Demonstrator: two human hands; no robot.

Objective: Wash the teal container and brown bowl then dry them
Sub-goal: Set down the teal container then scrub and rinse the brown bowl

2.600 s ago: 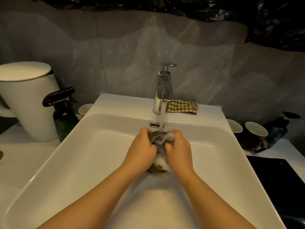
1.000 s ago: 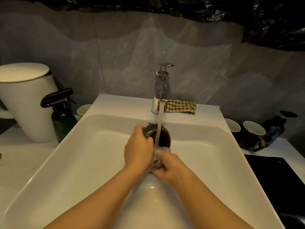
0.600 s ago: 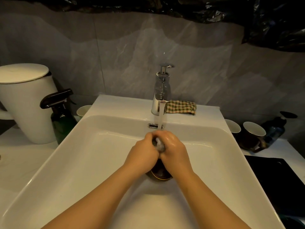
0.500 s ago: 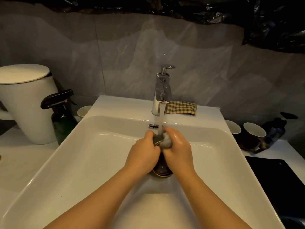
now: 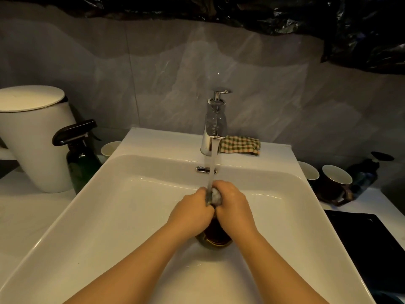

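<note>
Both hands meet in the middle of the frame, over the white sink [image 5: 122, 216], right under the water stream [image 5: 210, 172] that falls from the chrome tap [image 5: 213, 134]. The left hand [image 5: 192, 212] is curled tight, its fingers wrapped round the near side of the brown bowl [image 5: 217, 240], which is tipped on edge between the palms. Only the bowl's lower part shows, a dark brown curve with a gold-looking rim, just below the knuckles. The right hand [image 5: 234, 209] is also closed, gripping a pale grey wad [image 5: 216, 197] (a sponge or a scrubber, I cannot tell which) and pressing it against the top of the bowl where the water lands. The two hands touch each other along the knuckles.

Behind the tap, on the sink's back ledge, lies a folded checked cloth [image 5: 240, 145]. At the left of the frame a tall white jug [image 5: 32, 139] with a flat lid stands on the counter, with a dark green spray bottle [image 5: 82, 159] just beside it and a small pale cup [image 5: 110, 148] near the sink's corner. At the right edge sit a white cup [image 5: 309, 172] and a dark mug [image 5: 336, 183] close together, with a dark bottle [image 5: 366, 172] behind them. A black surface [image 5: 372, 242] fills the lower right, and crumpled black plastic sheeting [image 5: 285, 14] runs along the top of the grey tiled wall.
</note>
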